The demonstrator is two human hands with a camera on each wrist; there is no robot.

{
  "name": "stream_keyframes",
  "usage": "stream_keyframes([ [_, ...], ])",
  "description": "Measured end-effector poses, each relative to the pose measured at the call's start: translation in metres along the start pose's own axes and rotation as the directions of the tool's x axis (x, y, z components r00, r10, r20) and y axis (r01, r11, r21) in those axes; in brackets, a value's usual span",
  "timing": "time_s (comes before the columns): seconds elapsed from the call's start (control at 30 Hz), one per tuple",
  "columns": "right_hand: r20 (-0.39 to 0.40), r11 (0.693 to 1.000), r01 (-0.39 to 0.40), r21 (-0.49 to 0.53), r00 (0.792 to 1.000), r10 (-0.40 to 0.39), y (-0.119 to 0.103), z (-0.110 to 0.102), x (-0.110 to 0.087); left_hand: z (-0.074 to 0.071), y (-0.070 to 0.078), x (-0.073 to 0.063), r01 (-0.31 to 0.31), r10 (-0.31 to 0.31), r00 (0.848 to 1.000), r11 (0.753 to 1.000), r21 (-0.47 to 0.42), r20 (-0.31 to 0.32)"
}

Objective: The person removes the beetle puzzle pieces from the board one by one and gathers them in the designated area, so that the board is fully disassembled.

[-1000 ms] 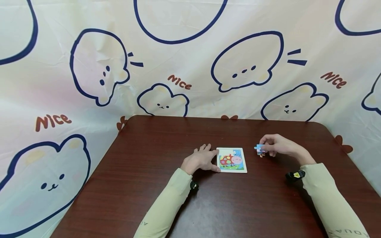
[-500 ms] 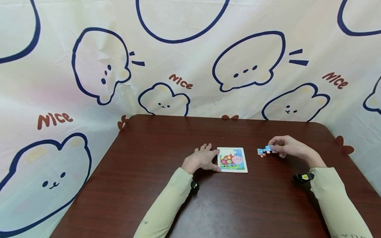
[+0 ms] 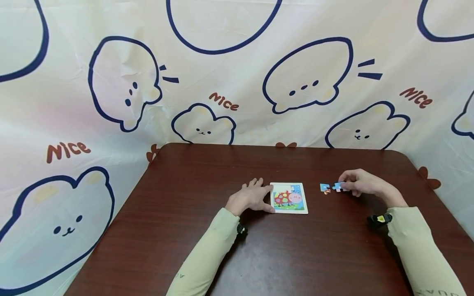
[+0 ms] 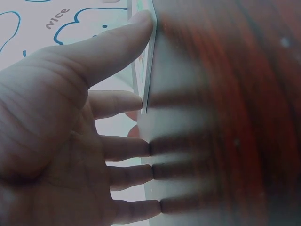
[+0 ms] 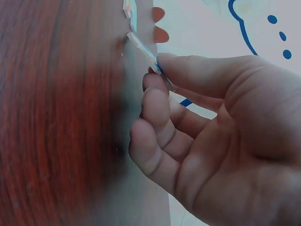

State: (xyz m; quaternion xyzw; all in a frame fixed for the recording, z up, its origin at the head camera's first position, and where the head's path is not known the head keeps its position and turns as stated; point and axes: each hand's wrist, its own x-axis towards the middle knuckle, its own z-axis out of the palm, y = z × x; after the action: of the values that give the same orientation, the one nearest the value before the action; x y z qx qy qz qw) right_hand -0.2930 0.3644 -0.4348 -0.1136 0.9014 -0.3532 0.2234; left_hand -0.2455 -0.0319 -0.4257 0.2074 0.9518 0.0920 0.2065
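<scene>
A square jigsaw puzzle point(image 3: 289, 200) in a white frame, picturing a red spotted ladybug, lies flat on the table; the upper left of its picture shows a pale gap. My left hand point(image 3: 249, 199) touches the frame's left side with thumb and index finger, its other fingers spread on the tabletop. Between thumb and fingers of my right hand point(image 3: 361, 183), a blue jigsaw piece point(image 3: 339, 187) is pinched, tilted in the right wrist view. Just left of it, another blue jigsaw piece point(image 3: 324, 188), with some orange at its lower edge, lies on the table.
The brown wooden table point(image 3: 296, 255) has a rounded far edge. Behind it hangs a pale curtain point(image 3: 248, 74) printed with cartoon bears. Dark wrist straps with devices sit at both sleeves.
My right hand has moved right, drawing one jigsaw piece away from the other, which now lies apart on the table. My left hand stays on the puzzle frame.
</scene>
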Motion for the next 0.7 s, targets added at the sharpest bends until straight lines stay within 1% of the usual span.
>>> stream_keyframes([
  [0.4,-0.003,1.0,-0.005,-0.012,1.0,0.005,0.0017,0.0012,0.0021,0.0009,-0.0027,0.0011,-0.006,0.005,1.0,1.0,-0.005,-0.007],
  [0.7,-0.007,0.999,-0.005,-0.034,1.0,0.005,0.0019,0.0019,0.0023,0.0012,-0.0023,0.0008,-0.008,0.008,1.0,1.0,-0.03,-0.006],
])
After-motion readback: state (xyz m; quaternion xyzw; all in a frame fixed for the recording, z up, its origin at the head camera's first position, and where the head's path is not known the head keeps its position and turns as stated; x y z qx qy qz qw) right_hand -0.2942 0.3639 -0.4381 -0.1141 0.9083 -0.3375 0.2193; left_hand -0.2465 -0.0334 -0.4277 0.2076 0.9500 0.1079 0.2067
